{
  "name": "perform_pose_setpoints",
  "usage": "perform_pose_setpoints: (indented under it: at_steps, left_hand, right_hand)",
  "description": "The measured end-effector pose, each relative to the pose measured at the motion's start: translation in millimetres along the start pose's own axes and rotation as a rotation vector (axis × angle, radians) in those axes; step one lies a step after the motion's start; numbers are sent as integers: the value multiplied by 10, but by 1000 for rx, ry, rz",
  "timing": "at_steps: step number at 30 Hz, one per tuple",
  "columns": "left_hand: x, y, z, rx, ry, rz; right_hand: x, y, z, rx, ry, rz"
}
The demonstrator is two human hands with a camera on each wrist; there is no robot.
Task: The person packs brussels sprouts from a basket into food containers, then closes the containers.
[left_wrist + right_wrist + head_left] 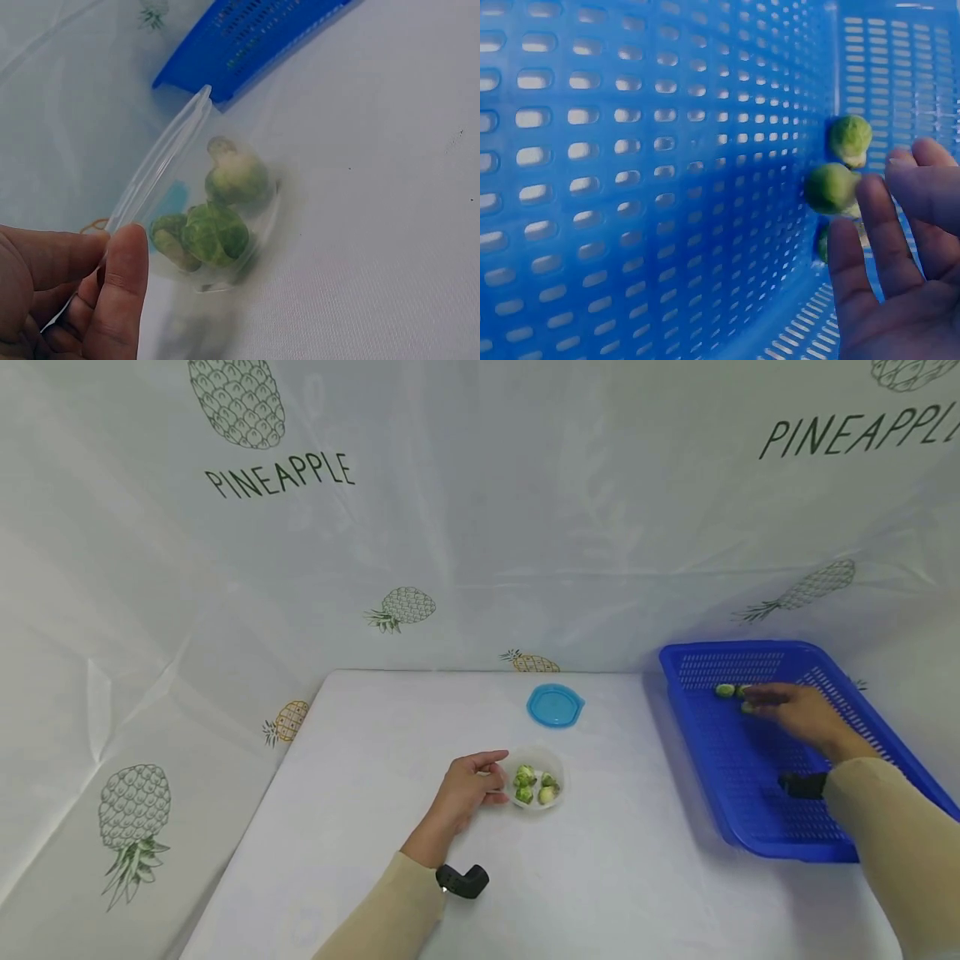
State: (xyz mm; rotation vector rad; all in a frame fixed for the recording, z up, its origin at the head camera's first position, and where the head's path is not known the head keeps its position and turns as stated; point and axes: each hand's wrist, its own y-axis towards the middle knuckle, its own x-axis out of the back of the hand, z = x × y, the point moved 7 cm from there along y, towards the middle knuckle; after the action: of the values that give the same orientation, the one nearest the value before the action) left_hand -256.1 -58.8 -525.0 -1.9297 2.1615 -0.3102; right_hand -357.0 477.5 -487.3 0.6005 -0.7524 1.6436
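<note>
A translucent round container (561,768) stands on the white table with several Brussels sprouts (525,774) inside. My left hand (465,787) pinches its left rim between thumb and fingers, as the left wrist view shows at the rim (166,152). Over at the right, my right hand (808,717) reaches into the blue plastic basket (765,785). Its fingers are spread and slightly bent beside a few Brussels sprouts (850,140) at the basket's far end. The fingertips come close to the middle sprout (831,188); whether they touch it I cannot tell.
A blue lid (555,706) lies on the table behind the container. Behind the table hangs a pale sheet (480,527) printed with pineapples. The basket's raised, slotted walls surround my right hand.
</note>
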Motion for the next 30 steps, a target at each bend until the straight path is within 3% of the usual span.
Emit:
perform_pose_setpoints:
  at_steps: [6, 14, 30]
  left_hand:
    - [11, 1, 7, 0, 8, -2]
    - [20, -3, 12, 7, 2, -6]
    - [22, -8, 6, 6, -21, 4]
  right_hand:
    - [18, -17, -14, -3, -23, -15]
    - [-107, 10, -54, -42, -18, 119]
    - [-211, 79, 104, 43, -103, 88]
